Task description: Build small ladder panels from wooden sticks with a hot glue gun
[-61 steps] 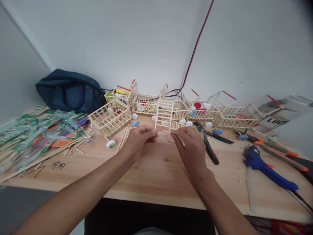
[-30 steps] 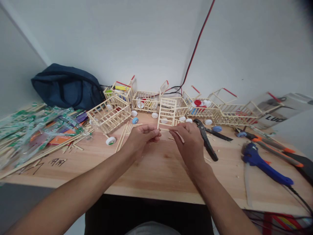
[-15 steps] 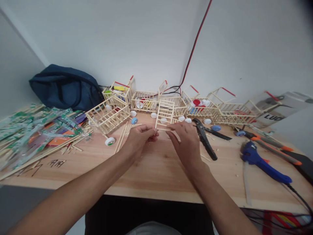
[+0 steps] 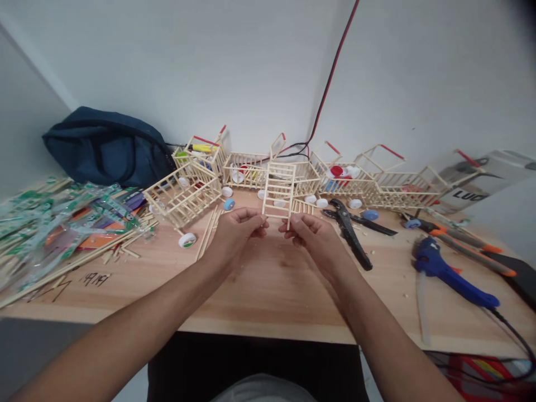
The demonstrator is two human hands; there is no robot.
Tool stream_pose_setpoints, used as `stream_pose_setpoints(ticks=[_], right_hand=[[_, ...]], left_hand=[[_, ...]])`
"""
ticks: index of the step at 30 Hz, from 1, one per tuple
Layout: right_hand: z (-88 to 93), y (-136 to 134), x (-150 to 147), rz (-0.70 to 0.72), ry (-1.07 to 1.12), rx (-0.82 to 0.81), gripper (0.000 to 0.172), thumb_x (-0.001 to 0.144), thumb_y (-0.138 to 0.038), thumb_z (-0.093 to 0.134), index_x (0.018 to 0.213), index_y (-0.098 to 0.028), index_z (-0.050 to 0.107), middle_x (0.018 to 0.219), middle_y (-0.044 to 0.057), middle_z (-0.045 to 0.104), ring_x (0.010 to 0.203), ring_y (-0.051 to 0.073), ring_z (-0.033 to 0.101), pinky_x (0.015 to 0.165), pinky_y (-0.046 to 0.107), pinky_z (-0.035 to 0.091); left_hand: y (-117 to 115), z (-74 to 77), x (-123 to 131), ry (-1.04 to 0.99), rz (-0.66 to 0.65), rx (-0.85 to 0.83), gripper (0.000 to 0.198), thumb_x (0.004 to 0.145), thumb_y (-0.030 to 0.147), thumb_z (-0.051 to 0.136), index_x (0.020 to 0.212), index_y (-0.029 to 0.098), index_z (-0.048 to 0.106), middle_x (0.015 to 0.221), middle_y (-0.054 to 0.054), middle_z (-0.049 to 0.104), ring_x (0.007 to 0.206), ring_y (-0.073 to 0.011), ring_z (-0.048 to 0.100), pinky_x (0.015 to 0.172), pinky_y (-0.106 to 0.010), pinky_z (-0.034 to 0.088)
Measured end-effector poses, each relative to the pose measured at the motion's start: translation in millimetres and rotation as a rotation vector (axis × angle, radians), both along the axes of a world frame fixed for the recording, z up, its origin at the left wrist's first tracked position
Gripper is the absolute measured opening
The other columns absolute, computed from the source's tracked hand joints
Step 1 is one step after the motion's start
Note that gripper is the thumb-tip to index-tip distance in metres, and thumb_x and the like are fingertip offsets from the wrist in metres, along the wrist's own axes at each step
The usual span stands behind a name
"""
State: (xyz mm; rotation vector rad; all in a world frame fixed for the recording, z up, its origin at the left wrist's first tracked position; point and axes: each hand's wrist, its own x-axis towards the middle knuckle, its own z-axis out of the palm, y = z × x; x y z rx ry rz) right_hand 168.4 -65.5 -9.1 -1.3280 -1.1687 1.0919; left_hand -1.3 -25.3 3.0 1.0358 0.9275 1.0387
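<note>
A small ladder-like frame of thin wooden sticks (image 4: 279,192) is held up between my hands, its rungs running crosswise. My left hand (image 4: 239,231) pinches its lower left corner between thumb and fingers. At the lower right corner, my right hand (image 4: 312,231) grips the end of the side stick. Behind the frame stands a row of little stick-built carts with red handles, among them a tilted cart (image 4: 184,192) at the left and another cart (image 4: 406,190) at the right. Several loose sticks (image 4: 206,234) lie beside my left hand.
Black cutters (image 4: 349,234) lie right of my right hand. Farther right are a blue glue gun (image 4: 452,276) with its cable and orange-grey pliers (image 4: 473,251). Plastic wrappers and sticks (image 4: 84,229) heap up at the left, before a navy bag (image 4: 109,145).
My right hand has closed on the frame's lower right corner, where its fingers were spread before. The left hand keeps its hold, and the frame stands slightly higher.
</note>
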Motion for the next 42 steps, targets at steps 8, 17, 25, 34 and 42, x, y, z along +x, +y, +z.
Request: stream_pose_setpoints(ticks=[8, 17, 25, 34, 42], right_hand=[[3.0, -0.6, 1.5, -0.013, -0.023, 0.053, 0.032, 0.079, -0.05, 0.066, 0.075, -0.018, 0.064, 0.08, 0.006, 0.071, 0.062, 0.011, 0.055, 0.054, 0.023, 0.038], [-0.6, 1.1, 0.7, -0.043, -0.084, 0.063, 0.031, 0.08, -0.048, 0.064, 0.072, -0.018, 0.063, 0.077, 0.005, 0.072, 0.061, 0.012, 0.056, 0.054, 0.025, 0.036], [-3.1, 1.8, 3.3, -0.082, -0.105, 0.067, 0.026, 0.079, -0.045, 0.064, 0.071, -0.019, 0.06, 0.075, 0.005, 0.072, 0.062, 0.013, 0.058, 0.054, 0.025, 0.038], [-1.8, 1.7, 5.0, -0.072, -0.12, 0.078, 0.026, 0.081, -0.043, 0.063, 0.072, -0.019, 0.062, 0.074, 0.004, 0.071, 0.061, 0.012, 0.057, 0.056, 0.025, 0.04], [1.7, 2.6, 6.8, -0.042, -0.138, 0.065, 0.029, 0.077, -0.047, 0.065, 0.071, -0.019, 0.061, 0.07, 0.003, 0.07, 0.056, 0.011, 0.055, 0.054, 0.025, 0.04]], left_hand=[[-0.3, 3.6, 1.5, 0.082, 0.0, 0.06, 0.012, 0.07, 0.024, 0.071, 0.07, 0.013, 0.066, 0.067, -0.002, 0.066, 0.055, -0.0091, 0.056, 0.06, -0.025, 0.048], [-2.0, 4.5, -0.1, 0.057, -0.018, 0.052, 0.013, 0.072, 0.024, 0.073, 0.07, 0.013, 0.068, 0.066, -0.002, 0.067, 0.056, -0.0088, 0.057, 0.062, -0.024, 0.049], [1.4, -3.7, -2.5, -0.058, -0.073, -0.014, 0.017, 0.071, 0.028, 0.077, 0.078, 0.013, 0.072, 0.08, -0.005, 0.072, 0.062, -0.01, 0.062, 0.07, -0.028, 0.054], [1.8, -0.9, -1.9, -0.054, -0.102, -0.059, 0.017, 0.07, 0.026, 0.079, 0.077, 0.011, 0.073, 0.076, -0.006, 0.072, 0.062, -0.0106, 0.063, 0.069, -0.028, 0.055], [2.5, -1.1, -4.3, -0.001, -0.117, -0.032, 0.018, 0.069, 0.028, 0.08, 0.072, 0.012, 0.072, 0.075, -0.005, 0.071, 0.061, -0.0101, 0.061, 0.067, -0.027, 0.054]])
